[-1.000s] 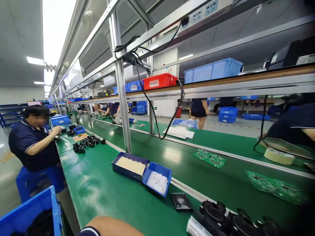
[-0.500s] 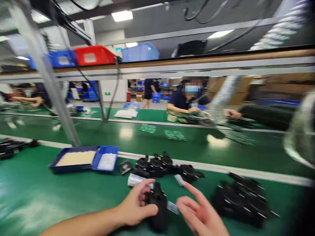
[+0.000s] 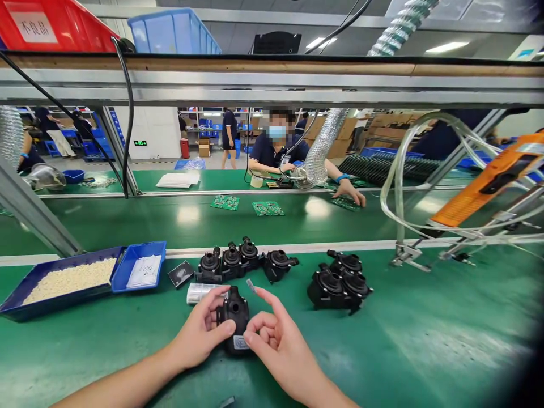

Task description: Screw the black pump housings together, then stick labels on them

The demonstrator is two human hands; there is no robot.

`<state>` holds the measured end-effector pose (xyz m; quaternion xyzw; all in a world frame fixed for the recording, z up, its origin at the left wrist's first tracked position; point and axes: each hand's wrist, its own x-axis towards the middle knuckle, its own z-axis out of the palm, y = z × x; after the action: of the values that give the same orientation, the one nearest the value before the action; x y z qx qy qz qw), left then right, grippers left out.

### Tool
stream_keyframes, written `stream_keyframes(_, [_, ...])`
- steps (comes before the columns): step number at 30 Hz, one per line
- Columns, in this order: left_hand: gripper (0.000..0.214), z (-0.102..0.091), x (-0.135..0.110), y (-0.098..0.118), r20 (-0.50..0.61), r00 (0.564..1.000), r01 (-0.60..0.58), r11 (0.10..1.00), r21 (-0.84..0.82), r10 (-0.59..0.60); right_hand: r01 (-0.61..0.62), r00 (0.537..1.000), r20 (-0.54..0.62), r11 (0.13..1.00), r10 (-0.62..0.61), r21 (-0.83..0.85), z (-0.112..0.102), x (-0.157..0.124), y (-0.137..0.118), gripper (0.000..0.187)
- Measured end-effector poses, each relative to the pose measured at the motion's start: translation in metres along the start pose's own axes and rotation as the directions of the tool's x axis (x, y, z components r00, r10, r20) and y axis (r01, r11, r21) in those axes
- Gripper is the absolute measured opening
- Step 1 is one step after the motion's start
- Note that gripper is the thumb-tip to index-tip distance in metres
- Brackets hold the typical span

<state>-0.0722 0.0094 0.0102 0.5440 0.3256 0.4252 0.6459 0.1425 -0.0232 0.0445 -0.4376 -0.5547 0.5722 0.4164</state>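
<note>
A black pump (image 3: pixel 235 324) was gripped by the left hand (image 3: pixel 199 334) on the desk (image 3: pixel 425 340); its label was pressed by the right hand (image 3: pixel 278 345), fingers curled, forefinger raised.

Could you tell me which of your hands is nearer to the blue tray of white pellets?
Left. The left hand lies right of the tray, gripping the black pump housing; the right hand is farther right.

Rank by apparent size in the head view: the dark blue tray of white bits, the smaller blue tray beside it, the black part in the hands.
1. dark blue tray
2. smaller blue tray
3. black part, though its nearness to the camera enlarges it.
</note>
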Motion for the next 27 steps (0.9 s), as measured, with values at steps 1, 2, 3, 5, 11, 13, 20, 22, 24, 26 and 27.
stream_keyframes(1, [0.072, 0.0, 0.0, 0.0, -0.001, 1.0, -0.002, 1.0, 0.003, 0.002, 0.001, 1.0, -0.003, 1.0, -0.001, -0.008, 0.001, 0.0, 0.0, 0.079])
stream_keyframes(2, [0.072, 0.0, 0.0, 0.0, -0.002, 1.0, -0.004, 1.0, 0.008, 0.004, 0.001, 1.0, -0.006, 1.0, -0.001, -0.016, 0.002, 0.0, 0.0, 0.079])
stream_keyframes(3, [0.072, 0.0, 0.0, 0.0, -0.004, 1.0, -0.005, 1.0, 0.013, 0.005, 0.001, 1.0, -0.009, 1.0, -0.001, -0.023, 0.002, 0.0, 0.0, 0.079])
stream_keyframes(5, [0.072, 0.0, 0.0, 0.0, -0.005, 1.0, -0.002, 1.0, 0.017, 0.002, 0.003, 1.0, -0.018, 0.999, -0.004, -0.037, 0.003, 0.0, 0.0, 0.08])
stream_keyframes(11, [0.071, 0.002, -0.003, 0.004, -0.011, 1.0, 0.004, 1.0, 0.028, -0.004, 0.028, 0.999, -0.029, 0.994, -0.031, -0.109, 0.004, -0.001, -0.002, 0.074])
stream_keyframes(13, [0.071, 0.001, -0.004, 0.004, -0.01, 1.0, 0.003, 1.0, 0.03, -0.003, 0.056, 0.998, -0.026, 0.985, -0.061, -0.164, 0.004, -0.002, 0.002, 0.071])
stream_keyframes(20, [0.07, -0.001, -0.002, 0.002, -0.012, 1.0, 0.003, 0.999, 0.036, -0.002, 0.411, 0.898, 0.132, 0.691, -0.421, -0.594, -0.008, -0.002, 0.022, 0.068])
stream_keyframes(22, [0.068, -0.001, -0.001, 0.003, -0.009, 1.0, 0.004, 0.999, 0.035, -0.004, 0.397, 0.888, 0.13, 0.594, -0.44, -0.699, -0.016, 0.0, 0.02, 0.074])
stream_keyframes(24, [0.068, 0.001, -0.002, 0.003, -0.017, 1.0, 0.009, 0.999, 0.033, -0.008, 0.286, 0.918, 0.04, 0.588, -0.395, -0.757, -0.021, 0.003, 0.015, 0.086])
stream_keyframes(26, [0.07, 0.004, -0.005, 0.003, -0.033, 0.999, 0.019, 0.999, 0.046, -0.017, 0.223, 0.934, -0.008, 0.603, -0.356, -0.766, -0.021, 0.006, 0.01, 0.101])
stream_keyframes(27, [0.07, 0.005, -0.007, 0.003, -0.045, 0.999, 0.027, 0.997, 0.069, -0.024, 0.229, 0.937, 0.002, 0.608, -0.35, -0.76, -0.018, 0.007, 0.008, 0.108])
